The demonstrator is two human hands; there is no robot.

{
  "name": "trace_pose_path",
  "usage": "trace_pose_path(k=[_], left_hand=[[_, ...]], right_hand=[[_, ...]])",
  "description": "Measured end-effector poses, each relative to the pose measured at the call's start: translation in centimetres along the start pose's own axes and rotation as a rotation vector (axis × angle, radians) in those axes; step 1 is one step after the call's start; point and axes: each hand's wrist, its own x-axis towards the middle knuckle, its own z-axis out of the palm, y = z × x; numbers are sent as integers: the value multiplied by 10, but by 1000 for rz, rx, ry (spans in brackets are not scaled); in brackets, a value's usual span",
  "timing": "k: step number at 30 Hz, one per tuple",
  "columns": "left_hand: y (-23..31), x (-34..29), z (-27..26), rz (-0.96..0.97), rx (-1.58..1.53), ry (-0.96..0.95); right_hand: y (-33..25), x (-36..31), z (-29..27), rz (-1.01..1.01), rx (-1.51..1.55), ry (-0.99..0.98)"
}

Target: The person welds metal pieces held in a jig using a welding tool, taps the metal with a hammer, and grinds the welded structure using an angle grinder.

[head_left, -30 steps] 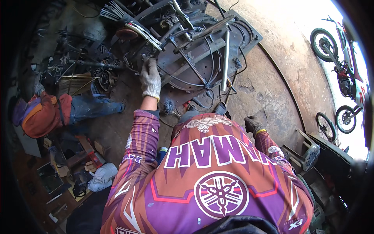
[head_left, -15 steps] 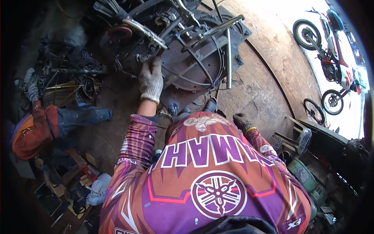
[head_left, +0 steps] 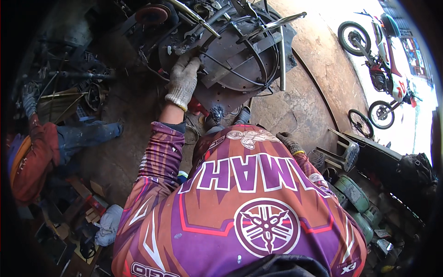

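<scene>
The dismantled motorcycle chassis (head_left: 235, 51) lies on the dirt floor (head_left: 300, 106) at the top centre, its long axis running from upper left to lower right, with the rust-coloured wheel hub (head_left: 152, 14) at the upper-left end. Black cables loop over its flat dark plate.

The left hand (head_left: 183, 81), in a soiled white knit glove, is extended straight forward from a purple patterned sleeve. Its fingers are curled closed at the chassis edge, on a dark metal part just under a chrome bar (head_left: 194, 16); what exactly they enclose cannot be told.

The right hand (head_left: 288, 141), in a dark glove, is drawn in close against the person's chest. Whether it is open or closed cannot be told.

A red-and-white motorcycle (head_left: 378, 60) stands at the upper right in sunlight. A white rag (head_left: 108, 224) lies at the lower left.
</scene>
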Motion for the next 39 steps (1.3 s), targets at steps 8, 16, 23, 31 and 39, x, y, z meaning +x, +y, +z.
trace_pose_path(k=[8,16,23,31,39], left_hand=[[-4,-7,4,166,148,33],[-8,-43,-13,257,325,95],[-15,-69,-15,195,455,183],[0,-73,19,282,689,276],[-21,-96,17,216,709,603]], right_hand=[[17,18,10,-77,-22,10],[24,47,0,-128,-69,8],[-21,31,-21,-127,-100,37],[-53,70,-64,-94,-213,-85],[-57,176,-138,-129,81,-251]])
